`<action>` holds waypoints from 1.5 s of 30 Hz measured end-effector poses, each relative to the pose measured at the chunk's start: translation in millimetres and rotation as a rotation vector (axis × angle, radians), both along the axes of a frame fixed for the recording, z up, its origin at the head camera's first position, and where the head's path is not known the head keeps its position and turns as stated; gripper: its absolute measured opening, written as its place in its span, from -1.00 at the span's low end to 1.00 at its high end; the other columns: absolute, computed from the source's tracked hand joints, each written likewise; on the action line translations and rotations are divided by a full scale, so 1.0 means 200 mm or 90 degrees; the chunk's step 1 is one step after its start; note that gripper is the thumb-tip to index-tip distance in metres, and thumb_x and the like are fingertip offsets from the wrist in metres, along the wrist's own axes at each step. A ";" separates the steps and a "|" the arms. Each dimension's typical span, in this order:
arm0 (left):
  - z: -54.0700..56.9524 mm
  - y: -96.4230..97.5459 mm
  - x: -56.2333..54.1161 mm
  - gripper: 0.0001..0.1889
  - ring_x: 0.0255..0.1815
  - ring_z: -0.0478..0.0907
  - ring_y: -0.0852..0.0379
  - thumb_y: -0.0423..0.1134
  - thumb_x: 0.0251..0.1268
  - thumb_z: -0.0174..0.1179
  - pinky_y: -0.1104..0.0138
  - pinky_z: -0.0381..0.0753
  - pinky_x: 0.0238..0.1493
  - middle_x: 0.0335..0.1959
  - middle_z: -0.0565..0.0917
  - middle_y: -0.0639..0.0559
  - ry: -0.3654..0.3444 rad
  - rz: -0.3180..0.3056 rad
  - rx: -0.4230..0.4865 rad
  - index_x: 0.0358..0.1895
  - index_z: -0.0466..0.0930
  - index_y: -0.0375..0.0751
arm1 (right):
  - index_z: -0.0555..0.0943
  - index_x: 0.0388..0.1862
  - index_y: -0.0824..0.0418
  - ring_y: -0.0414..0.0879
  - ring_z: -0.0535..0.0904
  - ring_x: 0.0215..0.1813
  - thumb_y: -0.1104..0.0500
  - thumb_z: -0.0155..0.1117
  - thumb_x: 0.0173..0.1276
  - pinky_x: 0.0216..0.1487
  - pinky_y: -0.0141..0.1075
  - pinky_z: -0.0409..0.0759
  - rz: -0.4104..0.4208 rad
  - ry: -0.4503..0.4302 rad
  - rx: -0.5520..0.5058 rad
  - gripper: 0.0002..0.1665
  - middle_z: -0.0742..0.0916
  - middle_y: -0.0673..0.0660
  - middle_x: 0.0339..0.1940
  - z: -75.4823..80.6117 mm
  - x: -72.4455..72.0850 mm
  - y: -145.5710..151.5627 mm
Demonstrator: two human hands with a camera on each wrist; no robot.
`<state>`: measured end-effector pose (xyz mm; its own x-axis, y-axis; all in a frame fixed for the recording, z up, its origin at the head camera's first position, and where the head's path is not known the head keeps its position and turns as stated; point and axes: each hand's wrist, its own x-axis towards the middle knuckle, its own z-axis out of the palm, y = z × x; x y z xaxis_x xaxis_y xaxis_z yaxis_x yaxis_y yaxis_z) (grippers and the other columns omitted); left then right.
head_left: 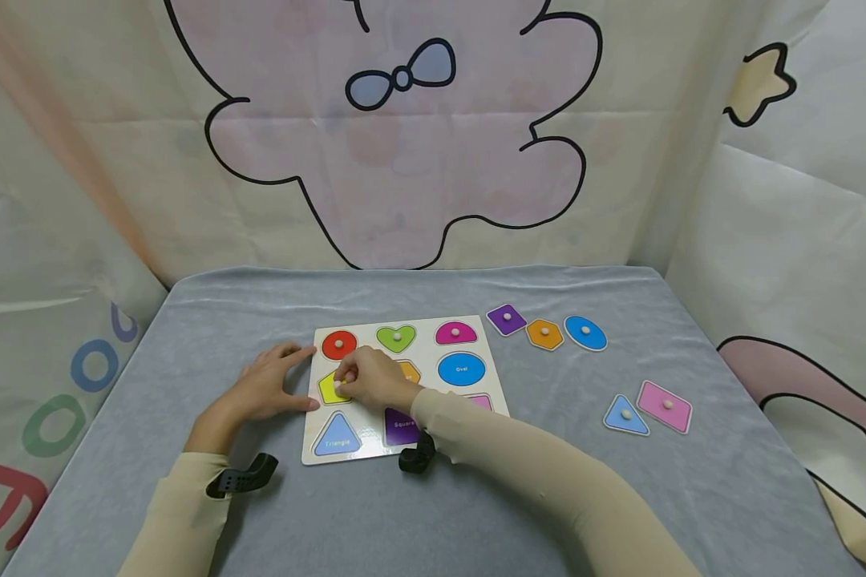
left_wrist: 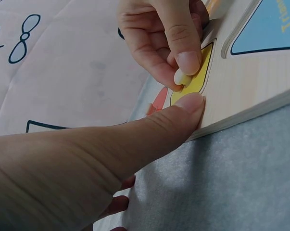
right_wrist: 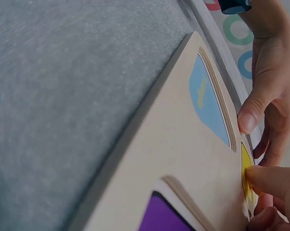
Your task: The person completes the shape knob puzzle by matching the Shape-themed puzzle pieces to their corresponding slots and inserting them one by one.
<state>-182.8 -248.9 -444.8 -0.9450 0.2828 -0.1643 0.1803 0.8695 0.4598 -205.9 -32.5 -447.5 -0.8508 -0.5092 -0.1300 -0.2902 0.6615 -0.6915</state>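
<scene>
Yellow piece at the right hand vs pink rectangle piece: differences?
Place: the yellow piece is on the board; the pink rectangle piece lies on the cloth, off to the right.
Contact: the right hand pinches the yellow piece's knob; no hand touches the pink one.
Shared: each has a small pale knob.

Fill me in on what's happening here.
A person's right hand pinches the knob of a yellow piece on a wooden puzzle board, while the left hand touches the board's left edge. The red circle, green heart and magenta half-circle sit in the board. Five knobbed pieces lie loose on the table to its right.
</scene>
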 end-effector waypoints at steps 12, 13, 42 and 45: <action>0.00 0.00 0.01 0.01 0.44 0.18 -0.42 0.16 0.01 0.51 -0.44 0.17 0.30 0.46 0.28 -0.35 0.001 0.003 -0.001 0.54 0.27 -0.13 | 0.80 -0.11 0.11 -0.29 0.48 -0.37 0.10 0.47 0.30 -0.33 -0.49 0.36 -0.001 -0.031 -0.010 -0.79 0.60 -0.11 -0.52 0.00 0.00 0.00; 0.00 0.00 0.01 0.01 0.44 0.18 -0.42 0.16 0.01 0.51 -0.45 0.17 0.30 0.46 0.29 -0.35 0.000 0.004 -0.002 0.54 0.28 -0.13 | 0.80 -0.11 0.11 -0.29 0.48 -0.37 0.10 0.47 0.30 -0.33 -0.49 0.36 0.001 -0.031 -0.014 -0.79 0.60 -0.11 -0.52 0.00 0.00 0.01; -0.03 0.01 0.00 0.05 0.44 0.18 -0.42 0.21 -0.02 0.51 -0.44 0.18 0.30 0.49 0.26 -0.35 -0.001 0.017 -0.013 0.55 0.27 -0.10 | 0.74 0.03 0.18 -0.21 0.48 -0.36 0.07 0.42 0.35 -0.48 -0.45 0.42 -0.034 -0.082 -0.155 -0.67 0.62 -0.02 -0.32 0.04 -0.02 0.22; -0.02 0.01 0.00 0.04 0.44 0.19 -0.42 0.20 -0.03 0.52 -0.43 0.20 0.29 0.48 0.27 -0.35 0.004 0.018 -0.012 0.54 0.27 -0.11 | 0.75 0.02 0.20 -0.20 0.49 -0.26 0.09 0.39 0.37 -0.42 -0.45 0.44 -0.038 -0.069 -0.160 -0.69 0.62 -0.01 -0.32 0.04 -0.02 0.26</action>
<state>-183.0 -246.4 -449.3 -0.9534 0.2535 -0.1634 0.1589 0.8827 0.4423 -209.6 19.5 -440.3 -0.8680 -0.4869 -0.0975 -0.1717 0.4785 -0.8611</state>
